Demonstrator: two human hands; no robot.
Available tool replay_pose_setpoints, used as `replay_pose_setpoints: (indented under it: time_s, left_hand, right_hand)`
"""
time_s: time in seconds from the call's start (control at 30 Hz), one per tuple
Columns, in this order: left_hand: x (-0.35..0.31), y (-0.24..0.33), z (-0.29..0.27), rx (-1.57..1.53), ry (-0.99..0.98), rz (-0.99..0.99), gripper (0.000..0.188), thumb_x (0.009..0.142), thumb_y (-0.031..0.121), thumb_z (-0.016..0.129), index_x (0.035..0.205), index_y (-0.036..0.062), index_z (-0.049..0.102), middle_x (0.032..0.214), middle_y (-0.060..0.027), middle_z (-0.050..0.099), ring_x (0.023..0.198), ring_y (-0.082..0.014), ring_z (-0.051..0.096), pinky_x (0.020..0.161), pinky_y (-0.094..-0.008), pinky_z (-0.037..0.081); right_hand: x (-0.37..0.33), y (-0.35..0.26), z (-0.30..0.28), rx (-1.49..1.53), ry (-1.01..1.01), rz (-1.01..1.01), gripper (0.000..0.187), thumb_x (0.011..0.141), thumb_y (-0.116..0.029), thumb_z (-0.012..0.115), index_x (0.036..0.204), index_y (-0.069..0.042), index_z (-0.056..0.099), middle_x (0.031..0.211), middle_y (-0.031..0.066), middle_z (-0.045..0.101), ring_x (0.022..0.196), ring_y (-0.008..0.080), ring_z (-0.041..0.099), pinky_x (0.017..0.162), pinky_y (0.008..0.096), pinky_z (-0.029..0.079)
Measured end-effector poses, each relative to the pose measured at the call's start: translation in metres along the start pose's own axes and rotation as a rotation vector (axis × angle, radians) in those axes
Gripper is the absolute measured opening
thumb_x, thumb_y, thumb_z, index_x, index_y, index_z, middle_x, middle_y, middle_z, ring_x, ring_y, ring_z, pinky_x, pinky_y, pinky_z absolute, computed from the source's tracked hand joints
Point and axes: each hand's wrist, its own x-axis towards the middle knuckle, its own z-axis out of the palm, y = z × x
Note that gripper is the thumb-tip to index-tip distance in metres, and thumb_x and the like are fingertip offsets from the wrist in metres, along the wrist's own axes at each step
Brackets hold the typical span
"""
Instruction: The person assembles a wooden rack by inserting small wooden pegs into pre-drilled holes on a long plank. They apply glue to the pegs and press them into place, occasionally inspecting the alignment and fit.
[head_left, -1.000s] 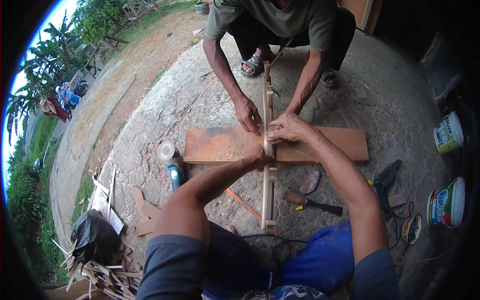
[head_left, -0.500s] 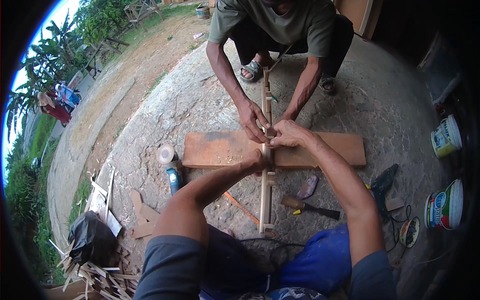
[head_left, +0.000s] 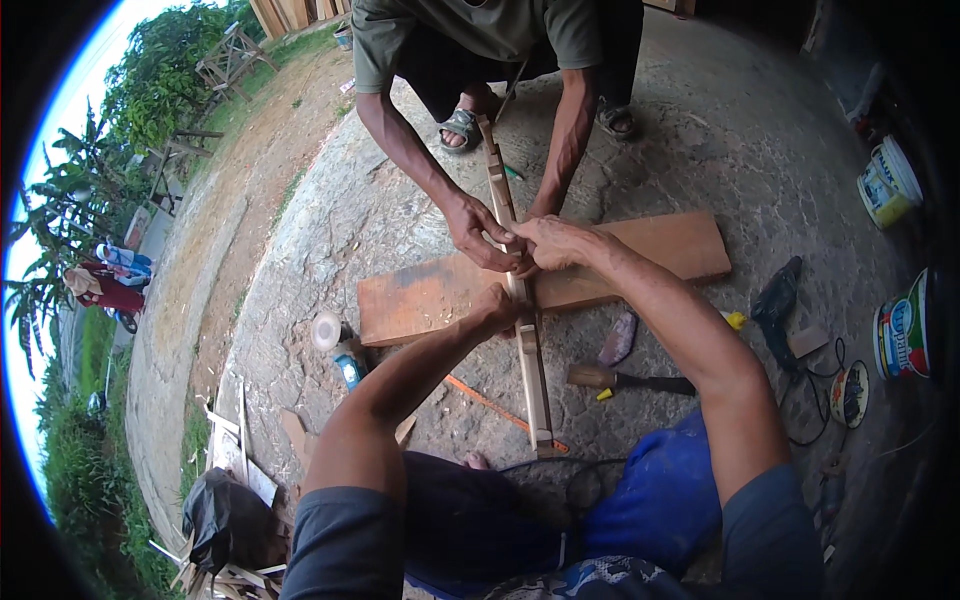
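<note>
Your left hand is curled nearly closed on the long, narrow wooden strip, knuckles up, at its left edge. Your right hand reaches in from the other side with fingers bent at the strip, just ahead of your left; its fingertips are partly hidden, so you cannot tell whether they pinch anything. A co-worker crouches facing you, and their right hand touches the strip right by your fingers, while their other hand is mostly covered by yours. The strip, with small blocks along it, runs away from you across a thick reddish plank lying on the rough concrete ground. Left of the plank's near edge sits an angle grinder, and an orange strip lies slantwise near your legs. To the right are a flat purplish stone, a wooden-handled chisel and a dark power drill. Farther out, a black plastic bag lies among wood offcuts at lower left, and two plastic buckets stand at far right.
</note>
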Motion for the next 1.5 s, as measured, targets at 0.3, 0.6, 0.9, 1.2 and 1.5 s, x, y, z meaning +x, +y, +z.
replay_pose_setpoints:
  time_s: [0.3, 0.6, 0.9, 1.2, 1.5]
  left_hand:
    - [-0.011, 0.005, -0.008, -0.036, -0.051, 0.024, 0.037, 0.085, 0.032, 0.074, 0.072, -0.0003, 0.062, 0.054, -0.0078, 0.057, 0.042, -0.0163, 0.058, 0.039, -0.0296, 0.05]
    - [-0.018, 0.018, -0.002, 0.03, 0.006, -0.015, 0.04, 0.083, 0.033, 0.075, 0.069, -0.0005, 0.059, 0.049, -0.0069, 0.054, 0.039, -0.0164, 0.055, 0.035, -0.0298, 0.046]
    - [-0.016, 0.011, -0.013, 0.073, -0.031, -0.029, 0.046, 0.079, 0.041, 0.079, 0.073, -0.0027, 0.065, 0.055, -0.0072, 0.059, 0.042, -0.0161, 0.059, 0.038, -0.0287, 0.05]
    - [-0.022, 0.015, 0.001, -0.089, 0.04, -0.092, 0.048, 0.061, 0.04, 0.086, 0.08, 0.0001, 0.068, 0.064, -0.0113, 0.066, 0.052, -0.0217, 0.066, 0.048, -0.0337, 0.055]
    - [-0.015, -0.001, -0.004, 0.019, 0.018, -0.175, 0.052, 0.062, 0.038, 0.087, 0.09, -0.0018, 0.068, 0.073, -0.015, 0.07, 0.057, -0.025, 0.069, 0.052, -0.0356, 0.059]
  right_hand:
    - [-0.027, -0.011, -0.015, 0.22, 0.405, -0.034, 0.054, 0.086, -0.006, 0.05, 0.139, 0.001, 0.046, 0.086, 0.0148, 0.064, 0.081, 0.0248, 0.064, 0.078, 0.0343, 0.051]
    - [-0.039, 0.003, -0.017, 0.176, 0.718, -0.183, 0.052, 0.083, -0.003, 0.053, 0.136, -0.004, 0.052, 0.083, 0.012, 0.06, 0.081, 0.025, 0.062, 0.083, 0.0347, 0.05]
    - [-0.032, 0.009, -0.016, 0.147, 0.65, -0.173, 0.051, 0.083, -0.004, 0.053, 0.134, -0.003, 0.053, 0.084, 0.0135, 0.061, 0.079, 0.0275, 0.061, 0.079, 0.0365, 0.051]
    - [-0.045, 0.016, -0.015, 0.24, 0.523, -0.039, 0.053, 0.085, -0.003, 0.055, 0.138, 0.001, 0.049, 0.081, 0.0086, 0.058, 0.077, 0.0198, 0.058, 0.076, 0.0325, 0.049]
    - [-0.04, -0.001, -0.004, 0.237, 0.443, -0.06, 0.055, 0.086, -0.004, 0.053, 0.14, -0.002, 0.047, 0.087, 0.0102, 0.057, 0.08, 0.0227, 0.057, 0.076, 0.0345, 0.048]
